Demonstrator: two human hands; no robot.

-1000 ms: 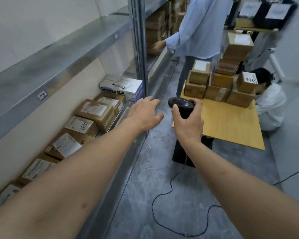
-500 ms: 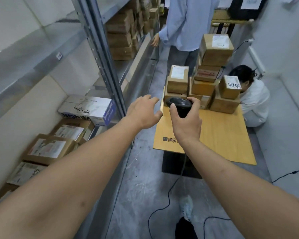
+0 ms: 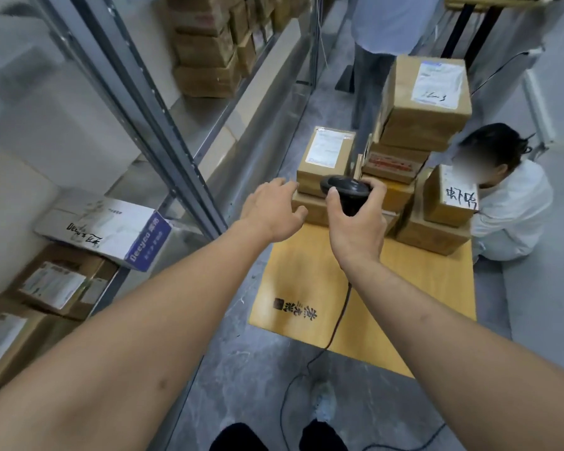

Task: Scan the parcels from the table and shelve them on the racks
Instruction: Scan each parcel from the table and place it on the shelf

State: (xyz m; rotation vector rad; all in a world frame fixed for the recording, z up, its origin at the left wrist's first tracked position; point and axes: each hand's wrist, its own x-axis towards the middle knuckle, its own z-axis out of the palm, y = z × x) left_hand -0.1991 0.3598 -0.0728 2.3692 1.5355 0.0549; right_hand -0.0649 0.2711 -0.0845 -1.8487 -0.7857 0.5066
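Several brown cardboard parcels are stacked at the far end of a yellow wooden table (image 3: 306,281). The nearest one, a small parcel with a white label (image 3: 326,157), sits on top of a flatter box at the left of the pile. My left hand (image 3: 274,209) is open, fingers spread, just short of that parcel's left side. My right hand (image 3: 355,222) is shut on a black barcode scanner (image 3: 345,190), held in front of the pile, its cable hanging down over the table.
Metal racks (image 3: 163,138) run along the left, holding brown parcels and a white and blue box (image 3: 111,229). One person sits on the floor right of the table (image 3: 508,203); another stands behind it (image 3: 391,24). A black cable (image 3: 293,382) trails on the grey floor.
I have moved closer to the table and the view has turned away from the rack. Both hands have reached forward to the parcel pile, the scanner still in my right hand.
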